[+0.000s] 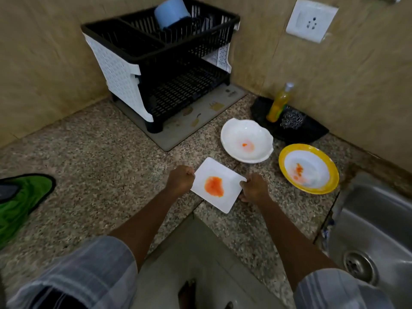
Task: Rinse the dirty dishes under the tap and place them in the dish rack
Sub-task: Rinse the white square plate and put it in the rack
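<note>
Two hands grip one square white plate (pixel 219 185) — left hand (pixel 180 179) clenched on its left edge, right hand (pixel 254 188) on its right corner. Plate sits diamond-wise, orange smear up, over the speckled granite counter (pixel 93 175) edge. Beyond the hands: black dish rack (pixel 160 61); sink (pixel 374 230) right.

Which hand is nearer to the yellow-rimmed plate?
The right hand. It grips the right edge of the square white plate, with a short stretch of counter between it and the yellow-rimmed plate. The left hand holds the square plate's far left edge.
</note>
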